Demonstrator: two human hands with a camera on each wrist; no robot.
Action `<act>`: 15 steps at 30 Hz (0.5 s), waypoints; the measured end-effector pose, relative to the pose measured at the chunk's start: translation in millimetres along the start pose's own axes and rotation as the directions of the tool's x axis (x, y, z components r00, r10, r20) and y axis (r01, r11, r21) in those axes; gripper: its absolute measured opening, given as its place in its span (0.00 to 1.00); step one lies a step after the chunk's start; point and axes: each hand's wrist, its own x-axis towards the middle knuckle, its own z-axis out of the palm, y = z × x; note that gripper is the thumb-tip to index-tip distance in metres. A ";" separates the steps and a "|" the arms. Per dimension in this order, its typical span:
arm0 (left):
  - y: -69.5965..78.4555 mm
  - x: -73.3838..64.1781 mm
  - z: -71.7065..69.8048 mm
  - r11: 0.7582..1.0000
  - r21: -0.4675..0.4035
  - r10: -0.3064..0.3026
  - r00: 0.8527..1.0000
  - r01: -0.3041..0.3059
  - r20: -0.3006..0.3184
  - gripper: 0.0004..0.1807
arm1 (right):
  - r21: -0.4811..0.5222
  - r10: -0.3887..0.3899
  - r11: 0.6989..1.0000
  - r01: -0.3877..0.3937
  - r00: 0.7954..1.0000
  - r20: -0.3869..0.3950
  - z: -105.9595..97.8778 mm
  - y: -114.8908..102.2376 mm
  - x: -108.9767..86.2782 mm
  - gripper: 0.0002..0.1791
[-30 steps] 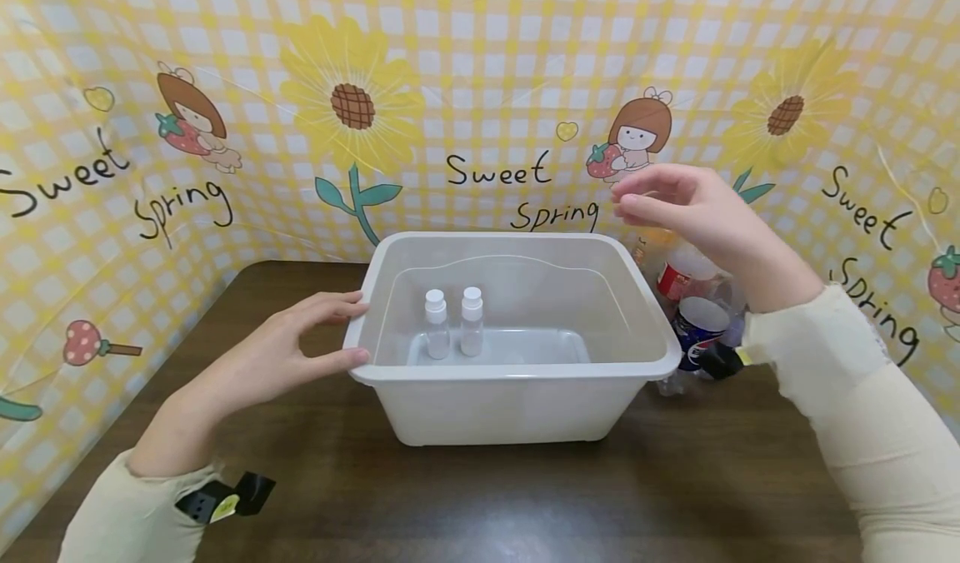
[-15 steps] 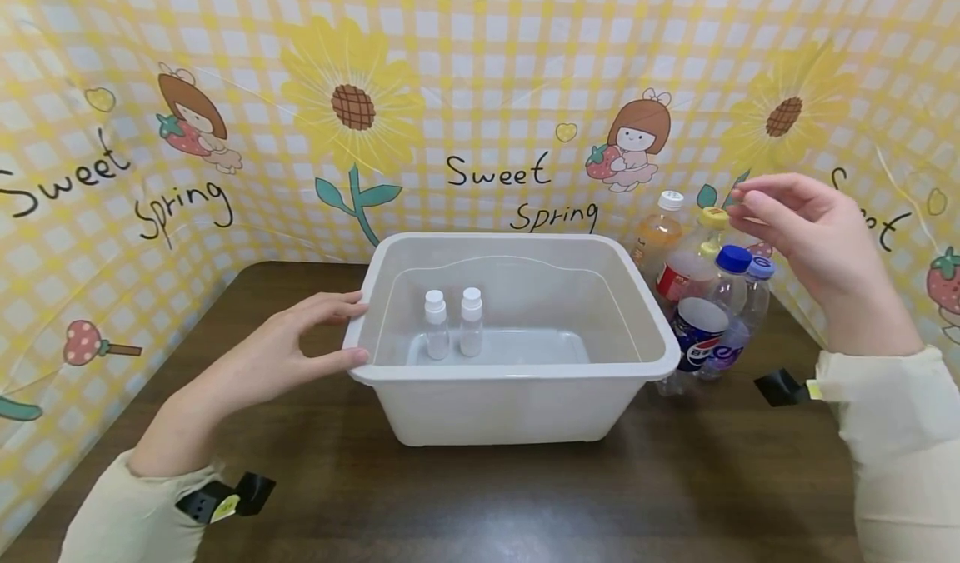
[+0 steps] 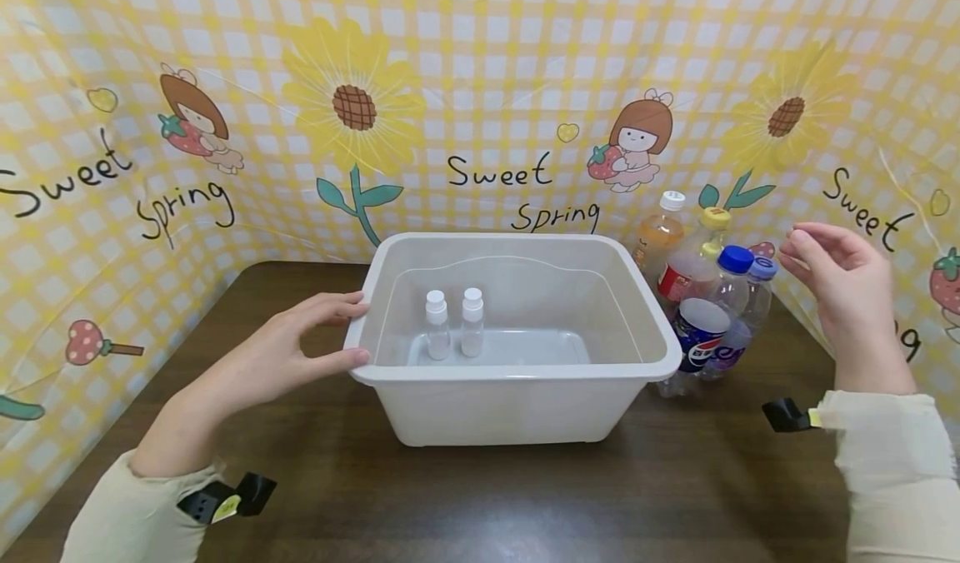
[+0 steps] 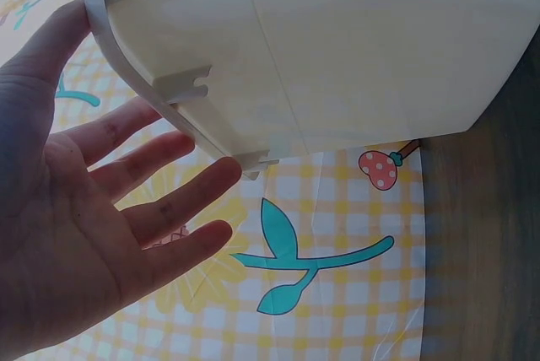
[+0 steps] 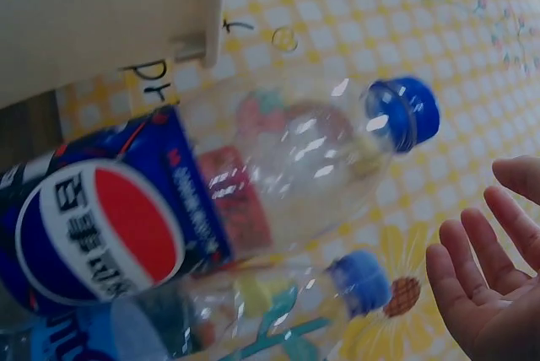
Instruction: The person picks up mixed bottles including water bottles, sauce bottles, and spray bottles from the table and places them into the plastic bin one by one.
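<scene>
A grey-white plastic tub (image 3: 510,413) stands on the table with two small clear bottles, one (image 3: 438,338) left of the other (image 3: 472,336), upright and white-capped inside. My left hand (image 3: 281,342) rests at the tub's left rim, thumb and fingertips touching it. In the left wrist view that hand (image 4: 101,209) has its fingers spread beneath the rim. My right hand (image 3: 851,288) hovers in the air right of the drink bottles, holding nothing, fingers loosely bent. Nearest to it are a purple-labelled bottle (image 3: 756,301) and a blue-capped Pepsi bottle (image 3: 701,330).
Behind those, a yellow-capped bottle with a red label (image 3: 686,267) and a white-capped orange drink bottle (image 3: 662,231) stand close against the tub's right side. Yellow checked cloth (image 3: 480,63) hangs around the back and sides of the brown table (image 3: 510,496).
My right hand has moved right, away from above the tub's right corner and past the drink bottles, which it no longer covers. The left hand, tub and small bottles keep their places.
</scene>
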 end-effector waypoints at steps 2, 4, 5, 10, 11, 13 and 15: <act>0.0 -0.1 -0.1 1.000 -0.001 -0.001 1.000 0.001 0.001 0.32 | -0.014 0.035 0.999 -0.035 0.999 -0.041 -6.0 5.5 0.8 0.07; -0.1 -0.1 -0.2 1.000 -0.002 -0.001 1.000 0.001 0.002 0.32 | -0.026 0.069 0.997 -0.071 0.995 -0.067 -12.0 11.0 1.3 0.08; -0.1 -0.1 -0.2 1.000 -0.001 -0.001 1.000 0.001 0.002 0.32 | -0.038 0.081 0.996 -0.084 0.994 -0.076 -14.4 14.0 1.5 0.08; 0.0 -0.1 -0.2 1.000 -0.006 -0.005 1.000 0.005 0.006 0.32 | -0.138 0.145 0.977 -0.161 0.983 -0.116 -22.3 27.5 1.3 0.12; 0.1 -0.2 -0.2 1.000 -0.006 -0.006 1.000 0.006 0.006 0.32 | -0.170 0.152 0.970 -0.171 0.981 -0.124 -22.9 30.1 1.3 0.13; 0.1 -0.1 0.0 1.000 -0.007 -0.004 1.000 0.004 0.006 0.32 | -0.220 0.168 0.956 -0.196 0.976 -0.136 -24.4 34.3 1.2 0.14; 0.0 0.0 0.1 1.000 -0.007 -0.001 1.000 0.001 0.005 0.31 | -0.281 0.191 0.933 -0.225 0.971 -0.145 -25.7 38.1 1.0 0.15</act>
